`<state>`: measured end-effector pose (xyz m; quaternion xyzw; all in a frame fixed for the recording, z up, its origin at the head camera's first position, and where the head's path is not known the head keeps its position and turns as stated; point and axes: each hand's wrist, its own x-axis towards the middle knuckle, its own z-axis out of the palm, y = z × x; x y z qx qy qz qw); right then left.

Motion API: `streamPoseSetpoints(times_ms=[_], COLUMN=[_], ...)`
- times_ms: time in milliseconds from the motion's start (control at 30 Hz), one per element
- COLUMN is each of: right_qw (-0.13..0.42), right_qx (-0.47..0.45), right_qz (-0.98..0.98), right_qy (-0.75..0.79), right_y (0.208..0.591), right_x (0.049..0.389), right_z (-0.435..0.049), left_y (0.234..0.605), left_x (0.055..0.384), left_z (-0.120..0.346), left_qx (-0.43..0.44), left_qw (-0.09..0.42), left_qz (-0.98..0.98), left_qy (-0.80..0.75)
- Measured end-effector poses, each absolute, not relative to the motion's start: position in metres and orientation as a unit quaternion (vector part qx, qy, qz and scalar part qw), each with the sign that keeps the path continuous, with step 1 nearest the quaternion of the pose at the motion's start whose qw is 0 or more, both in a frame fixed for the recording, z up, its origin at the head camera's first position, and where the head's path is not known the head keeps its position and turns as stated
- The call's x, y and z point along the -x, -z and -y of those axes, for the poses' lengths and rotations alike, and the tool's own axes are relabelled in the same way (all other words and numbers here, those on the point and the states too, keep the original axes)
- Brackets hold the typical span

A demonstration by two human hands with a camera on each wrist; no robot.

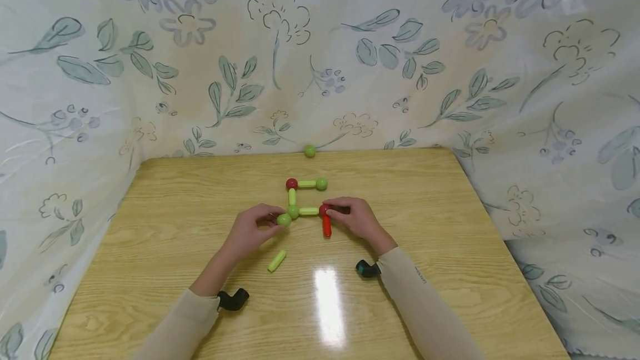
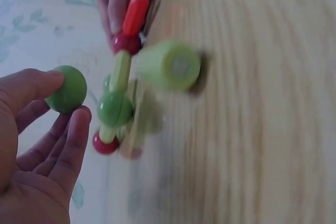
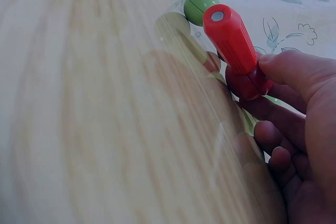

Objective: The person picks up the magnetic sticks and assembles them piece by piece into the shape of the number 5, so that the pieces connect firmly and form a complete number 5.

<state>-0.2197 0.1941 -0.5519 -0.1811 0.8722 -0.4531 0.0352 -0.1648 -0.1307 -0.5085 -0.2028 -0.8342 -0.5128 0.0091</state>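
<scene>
My left hand (image 1: 255, 229) pinches a loose green ball (image 2: 71, 88) between thumb and fingertips, close to the joined figure. That figure is made of balls and short rods: a green ball (image 1: 293, 212) in the middle, a light green rod (image 1: 309, 211) running right to a red ball (image 1: 324, 210), and another rod (image 1: 292, 197) up to a second red ball (image 1: 291, 184). From there a rod (image 1: 306, 184) leads to a green ball (image 1: 321, 183). My right hand (image 1: 357, 218) holds the lower red ball between thumb and fingers. A red rod (image 3: 230, 39) sticks out of it toward me.
A loose light green rod (image 1: 277, 260) lies in front of the figure, nearer to me. Another green ball (image 1: 310, 151) sits at the far edge of the wooden table (image 1: 425, 193). Floral cloth (image 1: 300, 60) hangs behind and along the sides.
</scene>
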Motion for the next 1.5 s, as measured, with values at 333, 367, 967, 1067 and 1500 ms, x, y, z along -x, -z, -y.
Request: streamPoseSetpoints(times_ms=[333,367,967,1067,1500], right_qw=[0.038,0.038,0.033,0.027,0.022], right_qx=[0.179,0.178,0.180,0.184,0.185], right_qz=[-0.874,-0.875,-0.870,-0.869,-0.870], right_qy=[0.450,0.449,0.458,0.459,0.456], right_y=[0.550,0.550,0.550,0.550,0.553], right_x=[0.219,0.219,0.219,0.219,0.220], right_z=[-0.194,-0.194,-0.194,-0.194,-0.193], left_y=[0.515,0.516,0.524,0.525,0.524], left_x=[0.151,0.150,0.130,0.126,0.127], left_z=[0.107,0.105,0.068,0.063,0.045], left_qx=[0.218,0.218,0.210,0.211,0.189], left_qw=[-0.013,-0.014,-0.047,-0.050,-0.046], left_qz=[0.819,0.819,0.824,0.825,0.836], left_qy=[0.530,0.531,0.524,0.522,0.513])
